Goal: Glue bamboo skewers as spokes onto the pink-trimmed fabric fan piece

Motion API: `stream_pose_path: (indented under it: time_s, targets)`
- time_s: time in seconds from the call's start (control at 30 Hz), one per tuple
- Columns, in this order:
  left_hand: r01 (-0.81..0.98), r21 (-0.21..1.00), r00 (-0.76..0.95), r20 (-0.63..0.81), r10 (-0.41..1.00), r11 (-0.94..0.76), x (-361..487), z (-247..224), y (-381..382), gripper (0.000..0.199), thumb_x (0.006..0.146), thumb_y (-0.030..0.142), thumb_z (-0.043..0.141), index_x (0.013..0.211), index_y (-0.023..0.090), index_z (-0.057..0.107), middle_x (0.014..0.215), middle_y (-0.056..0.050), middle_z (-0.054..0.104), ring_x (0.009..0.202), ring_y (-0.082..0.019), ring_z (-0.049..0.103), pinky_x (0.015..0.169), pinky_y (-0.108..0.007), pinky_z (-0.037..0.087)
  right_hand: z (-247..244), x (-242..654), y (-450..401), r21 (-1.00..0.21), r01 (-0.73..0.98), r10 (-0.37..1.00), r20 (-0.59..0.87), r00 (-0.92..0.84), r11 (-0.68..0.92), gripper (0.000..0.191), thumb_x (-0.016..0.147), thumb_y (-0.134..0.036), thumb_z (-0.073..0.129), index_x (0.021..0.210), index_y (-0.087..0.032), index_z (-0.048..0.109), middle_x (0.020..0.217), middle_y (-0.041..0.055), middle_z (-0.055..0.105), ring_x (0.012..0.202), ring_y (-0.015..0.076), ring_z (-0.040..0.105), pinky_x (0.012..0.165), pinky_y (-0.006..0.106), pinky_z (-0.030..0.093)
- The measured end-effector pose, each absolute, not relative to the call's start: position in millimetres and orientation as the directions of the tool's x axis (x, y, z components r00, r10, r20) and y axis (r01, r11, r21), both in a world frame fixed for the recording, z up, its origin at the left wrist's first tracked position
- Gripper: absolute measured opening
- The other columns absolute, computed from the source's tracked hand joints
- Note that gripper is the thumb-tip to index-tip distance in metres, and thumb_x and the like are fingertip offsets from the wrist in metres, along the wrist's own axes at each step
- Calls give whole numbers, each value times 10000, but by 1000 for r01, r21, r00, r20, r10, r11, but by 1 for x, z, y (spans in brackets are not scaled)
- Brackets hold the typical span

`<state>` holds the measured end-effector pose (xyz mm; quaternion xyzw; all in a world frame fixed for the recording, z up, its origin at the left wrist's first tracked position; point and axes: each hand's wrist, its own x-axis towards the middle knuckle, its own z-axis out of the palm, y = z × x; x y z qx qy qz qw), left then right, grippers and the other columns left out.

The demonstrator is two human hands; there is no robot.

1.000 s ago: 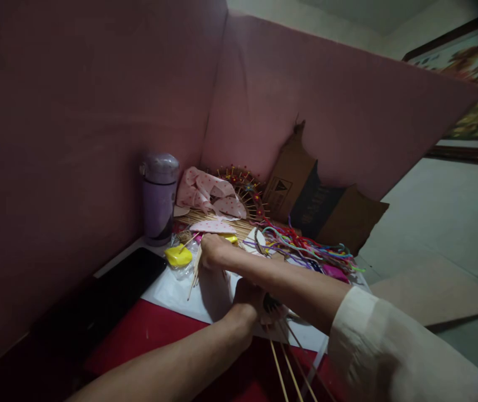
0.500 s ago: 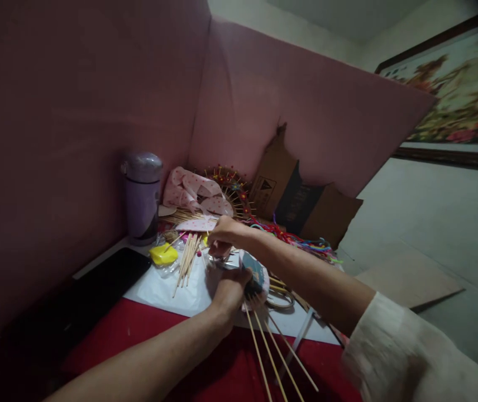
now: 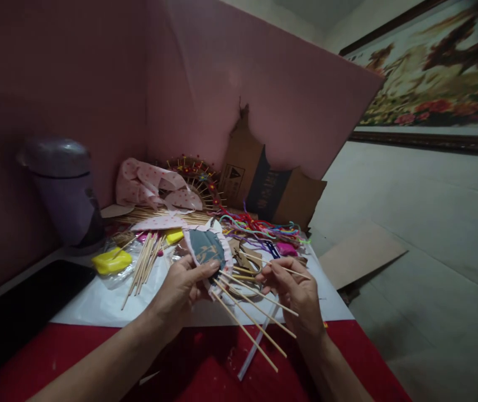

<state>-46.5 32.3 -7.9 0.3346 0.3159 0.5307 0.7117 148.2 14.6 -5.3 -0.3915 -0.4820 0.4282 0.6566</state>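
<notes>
My left hand (image 3: 180, 287) grips a curved dark teal cardboard piece (image 3: 208, 247) edged with pink gathered fabric, its thumb lying on the front. Several thin wooden sticks (image 3: 259, 304) fan out of the piece's lower side toward me. A single wooden stick (image 3: 252, 257) is pinched between the fingertips of my right hand (image 3: 295, 287), its far end pointing left toward the piece, apart from it as far as I can see. Behind the piece lie more loose sticks (image 3: 144, 259) and yellow clay (image 3: 111, 261) in clear plastic wrap.
A purple bottle (image 3: 69, 204) and a black flat object (image 3: 50, 296) are on the left. Pink dotted fabric (image 3: 138, 187), a pin-studded brown arch (image 3: 211, 187), colourful pipe cleaners (image 3: 259, 226) and torn cardboard (image 3: 239, 162) line the back. A translucent strip (image 3: 256, 349) lies in front.
My right hand has moved from behind the piece to its right and now holds a stick. The piece has turned, showing its teal face and fanned sticks. The view has shifted right.
</notes>
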Motion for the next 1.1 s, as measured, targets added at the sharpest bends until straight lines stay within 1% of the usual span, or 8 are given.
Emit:
stream_pose_path:
  time_s: [0.1, 0.2, 0.33, 0.47, 0.73, 0.83, 0.93, 1.1]
  targets:
    - [-541, 810, 247, -101, 964, 224, -42, -6, 29, 215, 641, 197, 714, 822, 127, 622, 684, -21, 644, 529, -120, 571, 464, -232, 477, -16, 145, 11, -905, -308, 955, 262, 139, 293, 98, 754, -261, 642, 781, -172, 611, 661, 15, 648, 585, 149, 640, 425, 203, 470]
    - [-533, 811, 286, -96, 953, 242, -39, -4, 25, 193, 654, 193, 701, 819, 136, 617, 686, -12, 641, 553, -123, 574, 502, -237, 478, -17, 142, 8, -895, -360, 964, 238, 116, 264, 78, 722, -235, 672, 752, -187, 618, 632, 1, 647, 555, 133, 627, 416, 187, 457]
    - [-530, 804, 346, -87, 934, 271, -39, -4, 23, 146, 681, 218, 688, 788, 144, 621, 637, -7, 638, 556, -125, 577, 520, -226, 465, -17, 144, 7, -892, -434, 991, 135, 11, 126, 93, 695, -228, 687, 686, -176, 611, 631, 8, 657, 546, 134, 634, 398, 177, 452]
    - [-530, 799, 370, -85, 925, 285, -38, -9, 24, 134, 715, 242, 663, 798, 142, 632, 690, -26, 651, 584, -130, 583, 549, -231, 466, -20, 145, 8, -871, -490, 994, 72, -78, 25, 79, 724, -235, 662, 708, -170, 620, 635, 14, 658, 551, 130, 631, 393, 169, 445]
    - [-527, 775, 367, -163, 916, 349, -38, -10, 25, 157, 714, 242, 668, 800, 113, 646, 744, -76, 675, 613, -145, 606, 583, -248, 489, -18, 144, 9, -895, -441, 994, 97, -49, 66, 89, 666, -185, 699, 642, -170, 615, 634, -1, 641, 540, 107, 592, 416, 165, 422]
    - [-527, 767, 360, -187, 914, 365, -38, -10, 24, 139, 715, 225, 667, 800, 116, 648, 745, -74, 681, 619, -150, 620, 588, -252, 500, -16, 148, 10, -892, -449, 995, 89, -48, 58, 70, 684, -222, 675, 673, -175, 624, 665, 16, 655, 565, 124, 609, 419, 176, 424]
    - [-530, 762, 339, -212, 916, 373, -38, -11, 25, 109, 712, 183, 664, 799, 117, 651, 756, -77, 689, 623, -158, 633, 593, -259, 511, -14, 155, 12, -888, -456, 998, 63, 3, 58, 68, 689, -226, 667, 726, -183, 630, 615, -1, 634, 500, 97, 574, 422, 173, 413]
    - [-540, 765, 306, -211, 928, 352, -38, -17, 27, 110, 697, 165, 677, 796, 123, 654, 780, -84, 698, 639, -166, 642, 579, -256, 514, -8, 168, 12, -905, -383, 982, 155, 112, 187, 107, 647, -173, 685, 647, -196, 581, 624, -16, 604, 489, 103, 550, 404, 188, 383]
